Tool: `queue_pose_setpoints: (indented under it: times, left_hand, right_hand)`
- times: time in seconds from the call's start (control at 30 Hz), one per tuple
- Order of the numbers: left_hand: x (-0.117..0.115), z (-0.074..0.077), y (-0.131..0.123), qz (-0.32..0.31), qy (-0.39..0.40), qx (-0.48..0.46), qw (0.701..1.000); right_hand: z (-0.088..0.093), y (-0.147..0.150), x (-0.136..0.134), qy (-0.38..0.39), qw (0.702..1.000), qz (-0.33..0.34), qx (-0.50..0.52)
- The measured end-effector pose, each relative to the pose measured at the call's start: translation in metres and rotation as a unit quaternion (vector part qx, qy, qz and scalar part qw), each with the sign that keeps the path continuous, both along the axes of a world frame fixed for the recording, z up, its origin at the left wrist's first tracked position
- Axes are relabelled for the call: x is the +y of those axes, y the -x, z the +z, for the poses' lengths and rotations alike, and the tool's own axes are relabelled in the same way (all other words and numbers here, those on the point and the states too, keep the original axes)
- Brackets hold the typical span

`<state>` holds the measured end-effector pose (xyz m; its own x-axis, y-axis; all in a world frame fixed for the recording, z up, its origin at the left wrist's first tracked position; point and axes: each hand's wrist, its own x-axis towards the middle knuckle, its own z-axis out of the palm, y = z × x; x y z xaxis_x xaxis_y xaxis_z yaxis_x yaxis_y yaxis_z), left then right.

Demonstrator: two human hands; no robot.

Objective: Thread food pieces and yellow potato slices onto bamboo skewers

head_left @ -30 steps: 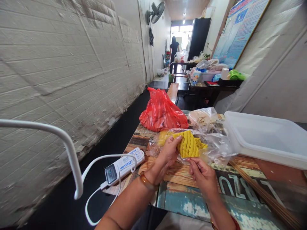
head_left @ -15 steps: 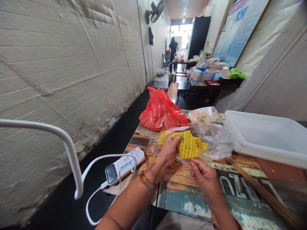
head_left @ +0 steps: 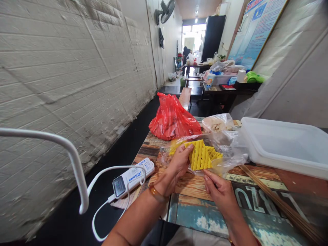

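Observation:
My left hand [head_left: 182, 159] is closed on a flat yellow piece of food [head_left: 200, 155] scored with slanted cuts, pinching its left edge between thumb and fingers. My right hand [head_left: 217, 184] is closed in a pinch at the lower right corner of that piece; what lies between its fingertips is hidden. More scored yellow pieces [head_left: 214, 152] rest behind, on an open clear plastic bag [head_left: 232, 147]. To the right of my right hand, a bundle of thin wooden skewers [head_left: 279, 201] lies slanting across the table.
A red plastic bag [head_left: 173, 119] and a clear bag with pale contents [head_left: 217, 123] stand on the patterned table [head_left: 202, 212]. A white tub [head_left: 287, 143] is at right. A white power bank [head_left: 133, 177] with a cable sits left. Far back, a person [head_left: 186, 54] bends over.
My hands and the yellow piece stay almost in place, with the right fingertips still at its lower corner. The person in the background has gone from standing upright to bending over.

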<state>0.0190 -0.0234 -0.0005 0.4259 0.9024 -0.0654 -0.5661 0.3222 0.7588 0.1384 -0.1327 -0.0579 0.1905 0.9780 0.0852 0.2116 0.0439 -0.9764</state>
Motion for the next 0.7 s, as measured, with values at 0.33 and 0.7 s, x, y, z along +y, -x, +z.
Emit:
queue_pose_setpoints:
  times: [0.33,0.7]
  left_hand:
    - [-0.0038,0.0017,-0.0012,-0.025,-0.005,-0.006,1.000]
    - [-0.0057,0.0029,-0.0027,-0.029,-0.008,-0.021,0.999]
  right_hand:
    - [0.0004,0.0006,0.0044,-0.011,0.999,-0.016,0.035]
    - [0.0069,0.0076,0.0049,-0.001,0.998,-0.034,0.058]
